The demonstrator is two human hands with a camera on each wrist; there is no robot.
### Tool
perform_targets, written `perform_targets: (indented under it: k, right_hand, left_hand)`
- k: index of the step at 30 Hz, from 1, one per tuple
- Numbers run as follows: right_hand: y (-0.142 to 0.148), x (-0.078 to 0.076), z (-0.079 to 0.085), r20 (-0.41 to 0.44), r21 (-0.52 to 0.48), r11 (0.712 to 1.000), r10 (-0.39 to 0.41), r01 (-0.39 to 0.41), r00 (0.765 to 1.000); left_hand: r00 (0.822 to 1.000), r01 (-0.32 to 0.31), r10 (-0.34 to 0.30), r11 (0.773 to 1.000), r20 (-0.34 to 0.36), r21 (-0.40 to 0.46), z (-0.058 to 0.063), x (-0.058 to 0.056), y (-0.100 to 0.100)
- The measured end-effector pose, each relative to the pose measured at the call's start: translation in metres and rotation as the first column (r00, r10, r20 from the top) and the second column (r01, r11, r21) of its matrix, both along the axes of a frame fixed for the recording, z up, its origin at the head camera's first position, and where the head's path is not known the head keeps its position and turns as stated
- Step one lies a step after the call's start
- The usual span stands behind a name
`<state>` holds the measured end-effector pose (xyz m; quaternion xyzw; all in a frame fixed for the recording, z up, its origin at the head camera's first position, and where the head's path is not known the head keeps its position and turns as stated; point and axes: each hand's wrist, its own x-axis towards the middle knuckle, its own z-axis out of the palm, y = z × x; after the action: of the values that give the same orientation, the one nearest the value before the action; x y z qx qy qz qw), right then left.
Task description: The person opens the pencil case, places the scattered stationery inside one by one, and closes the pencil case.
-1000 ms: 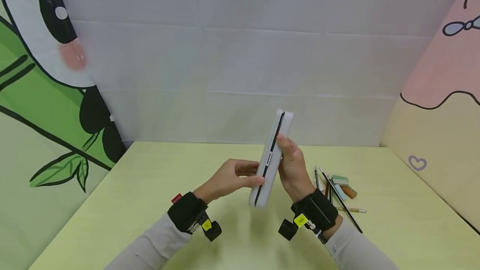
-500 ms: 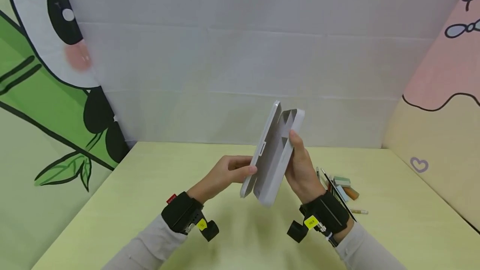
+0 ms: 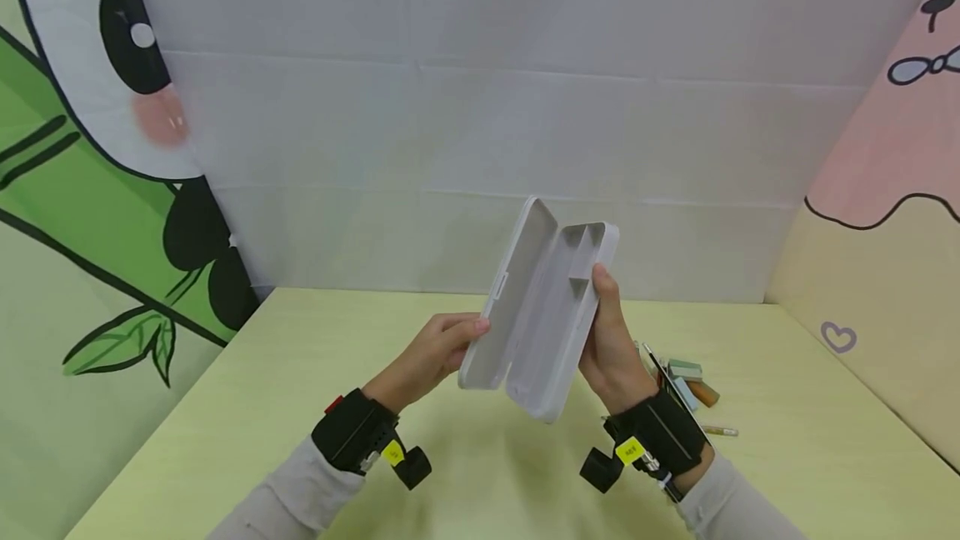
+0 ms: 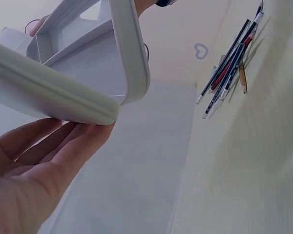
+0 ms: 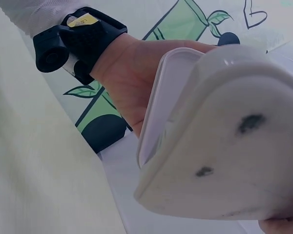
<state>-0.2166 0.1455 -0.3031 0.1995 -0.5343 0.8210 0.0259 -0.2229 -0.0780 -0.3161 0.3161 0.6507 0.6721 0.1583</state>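
Observation:
A white pencil case [image 3: 551, 332] is held up over the table, its lid [image 3: 510, 307] swung away to the left. Inside the body are a long compartment and smaller divided ones at the far end, with nothing lying in them. My right hand [image 3: 615, 352] grips the body along its right side, thumb over the rim. At the lid's left edge, my left hand [image 3: 429, 357] pinches with the thumb in front and the fingers behind. Dark smudges mark the underside of the case [image 5: 219, 146] in the right wrist view.
Several pencils [image 4: 230, 73] lie in a loose pile on the table [image 3: 360, 315], right of my right hand. Beside them sit a green-and-white eraser [image 3: 686, 371] and an orange-brown block [image 3: 703, 393]. A white sheet [image 3: 420, 123] hangs behind the table.
The pencil case was nearly closed and has been opened wide. My left hand drew the lid leftward while my right hand shifted slightly right, turning the inside of the case toward the head camera.

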Motion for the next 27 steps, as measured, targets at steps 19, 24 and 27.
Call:
perform_targets:
  k: [19, 24, 27]
  right_hand:
    - [0.0055, 0.004, 0.0033, 0.05, 0.033, 0.997, -0.074, 0.072, 0.996]
    - [0.0066, 0.0056, 0.0047, 0.037, 0.025, 0.998, -0.054, 0.053, 0.998]
    - [0.0071, 0.007, 0.0061, 0.028, 0.026, 0.999, -0.043, 0.042, 0.999]
  left_hand:
    - [0.98, 0.016, -0.051, 0.983, 0.19, 0.18, 0.0021, -0.0015, -0.0056]
    - [0.969, 0.019, -0.075, 0.973, 0.236, 0.229, 0.0038, -0.0021, -0.0065]
    - [0.966, 0.032, -0.093, 0.969, 0.243, 0.247, 0.0045, -0.0021, -0.0069]
